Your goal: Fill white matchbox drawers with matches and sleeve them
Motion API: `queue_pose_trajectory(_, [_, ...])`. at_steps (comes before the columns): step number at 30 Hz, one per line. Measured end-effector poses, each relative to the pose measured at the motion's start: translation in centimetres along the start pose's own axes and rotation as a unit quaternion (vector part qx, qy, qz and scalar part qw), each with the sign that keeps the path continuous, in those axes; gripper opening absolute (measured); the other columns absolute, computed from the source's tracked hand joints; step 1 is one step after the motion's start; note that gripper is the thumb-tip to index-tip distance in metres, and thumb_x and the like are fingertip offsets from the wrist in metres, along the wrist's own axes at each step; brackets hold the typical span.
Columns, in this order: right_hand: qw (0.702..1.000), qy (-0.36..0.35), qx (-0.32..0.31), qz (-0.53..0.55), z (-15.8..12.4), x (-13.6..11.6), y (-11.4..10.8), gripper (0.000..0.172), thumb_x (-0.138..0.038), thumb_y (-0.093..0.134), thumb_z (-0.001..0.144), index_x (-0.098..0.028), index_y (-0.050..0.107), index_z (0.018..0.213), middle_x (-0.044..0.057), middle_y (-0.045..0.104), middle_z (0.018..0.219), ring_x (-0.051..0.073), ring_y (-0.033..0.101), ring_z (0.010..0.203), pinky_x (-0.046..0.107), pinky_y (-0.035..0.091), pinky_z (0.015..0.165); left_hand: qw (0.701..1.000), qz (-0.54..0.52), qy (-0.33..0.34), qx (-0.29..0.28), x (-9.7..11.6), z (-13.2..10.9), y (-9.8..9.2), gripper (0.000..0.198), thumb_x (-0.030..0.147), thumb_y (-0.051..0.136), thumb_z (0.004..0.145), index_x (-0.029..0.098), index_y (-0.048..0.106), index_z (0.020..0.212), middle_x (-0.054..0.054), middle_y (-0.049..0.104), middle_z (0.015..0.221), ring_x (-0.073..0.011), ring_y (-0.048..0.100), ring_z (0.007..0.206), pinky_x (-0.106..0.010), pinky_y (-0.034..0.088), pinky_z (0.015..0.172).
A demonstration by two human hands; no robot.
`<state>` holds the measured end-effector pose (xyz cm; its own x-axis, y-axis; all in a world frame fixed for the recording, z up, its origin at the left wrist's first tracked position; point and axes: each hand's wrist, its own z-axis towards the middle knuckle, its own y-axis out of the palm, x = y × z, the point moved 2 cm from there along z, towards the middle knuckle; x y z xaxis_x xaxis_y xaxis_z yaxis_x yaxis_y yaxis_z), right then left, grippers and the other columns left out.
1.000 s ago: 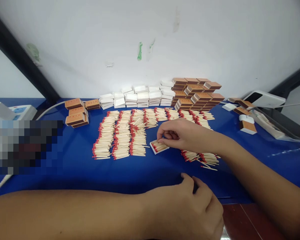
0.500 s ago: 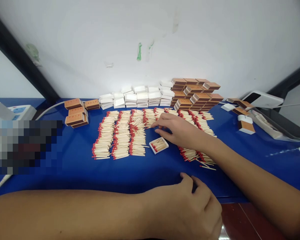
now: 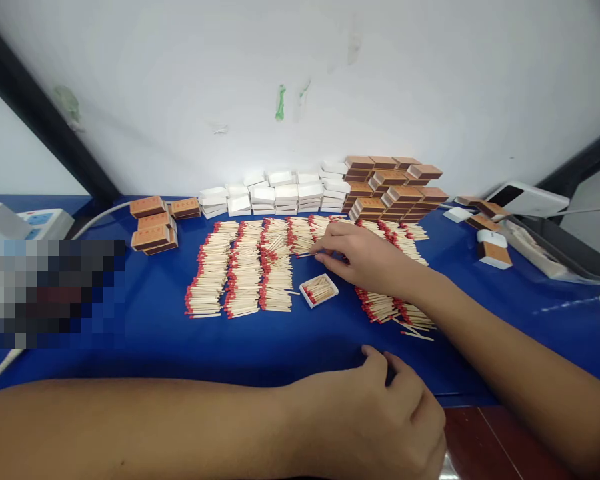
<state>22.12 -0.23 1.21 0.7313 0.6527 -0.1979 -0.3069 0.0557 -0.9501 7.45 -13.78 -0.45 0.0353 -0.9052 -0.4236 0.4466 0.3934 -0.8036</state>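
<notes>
My right hand reaches over the middle of the matchstick rows. Its thumb and forefinger close at the near end of a short row of red-headed matchsticks, pinching at a few of them; the fingertips partly hide these. Just below that hand lies a white matchbox tray, partly filled with matchsticks whose heads point left. My left hand is curled near the table's front edge, apart from the tray. Its palm is turned away, so what it holds, if anything, is hidden.
White empty trays and brown matchbox sleeves are stacked along the wall. More matchboxes stand left. Long matchstick rows flank the tray. A power strip sits far left, a black bin far right.
My right hand has shifted slightly right, and its thumb and forefinger have drawn closer together on the matchsticks. My left hand and the tray stay in place.
</notes>
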Motion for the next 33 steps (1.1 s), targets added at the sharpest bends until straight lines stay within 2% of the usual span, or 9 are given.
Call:
queue_pose_trajectory(5, [1.0,0.005,-0.008,0.01,0.1,-0.1,0.5,0.024,-0.024,0.054,0.106,-0.018,0.075,0.116,0.012,0.069,0.106,0.027,0.063,0.099,0.037,0.047,0.081,1.0,-0.004,-0.002,-0.001,0.0,0.0,-0.1,0.041,0.021,0.044,0.106,0.012,0.081,0.118,-0.016,0.079,0.114,-0.0295,0.077,0.094,-0.04,0.062,0.07])
queue_pose_trajectory(9, [1.0,0.006,0.009,0.029,0.5,0.1,1.1,0.014,-0.024,0.058,0.104,-0.019,0.071,0.102,0.009,0.068,0.1,0.024,0.06,0.093,0.035,0.045,0.078,1.0,-0.001,0.002,-0.001,0.1,0.1,-0.1,0.04,0.021,0.045,0.106,0.011,0.081,0.117,-0.017,0.079,0.115,-0.0297,0.077,0.094,-0.04,0.063,0.069])
queue_pose_trajectory(13, [0.998,0.027,-0.006,0.05,0.9,0.2,1.4,0.015,-0.024,0.057,0.104,-0.02,0.062,0.091,0.007,0.066,0.093,0.023,0.057,0.089,0.034,0.043,0.076,1.0,-0.004,0.002,0.0,0.1,0.1,-0.1,0.04,0.021,0.045,0.105,0.011,0.081,0.117,-0.017,0.079,0.115,-0.0303,0.077,0.095,-0.04,0.062,0.069])
queue_pose_trajectory(18, [0.999,0.037,-0.008,0.036,0.7,-0.4,0.4,0.015,-0.025,0.056,0.106,-0.02,0.061,0.093,0.008,0.065,0.095,0.023,0.057,0.091,0.035,0.042,0.078,1.0,-0.003,0.003,-0.003,0.1,0.1,0.0,0.039,0.02,0.045,0.105,0.011,0.081,0.118,-0.018,0.079,0.114,-0.03,0.077,0.094,-0.04,0.062,0.068])
queue_pose_trajectory(22, [0.999,0.017,0.003,0.042,-0.3,-0.9,-0.9,0.017,-0.029,0.054,0.108,-0.02,0.064,0.096,0.007,0.065,0.095,0.022,0.058,0.089,0.034,0.042,0.077,1.0,-0.005,0.003,-0.005,0.1,0.2,-0.1,0.039,0.021,0.045,0.106,0.011,0.081,0.119,-0.018,0.078,0.115,-0.0296,0.077,0.094,-0.04,0.063,0.07])
queue_pose_trajectory(27, [0.996,-0.011,-0.057,0.065,-1.5,-1.9,-1.2,0.024,-0.038,0.053,0.11,-0.022,0.064,0.097,0.007,0.067,0.101,0.021,0.06,0.089,0.034,0.044,0.075,1.0,-0.006,-0.003,-0.008,-0.1,0.2,-0.2,0.041,0.019,0.043,0.106,0.013,0.081,0.118,-0.016,0.079,0.114,-0.0291,0.077,0.095,-0.04,0.063,0.071])
queue_pose_trajectory(33, [0.995,-0.014,-0.083,0.052,-1.6,-2.8,-1.2,0.02,-0.031,0.052,0.109,-0.02,0.065,0.098,0.009,0.068,0.103,0.022,0.062,0.089,0.035,0.045,0.076,1.0,-0.007,-0.003,-0.01,-0.1,0.2,-0.2,0.042,0.018,0.041,0.106,0.014,0.081,0.117,-0.016,0.079,0.114,-0.0289,0.077,0.095,-0.04,0.063,0.071])
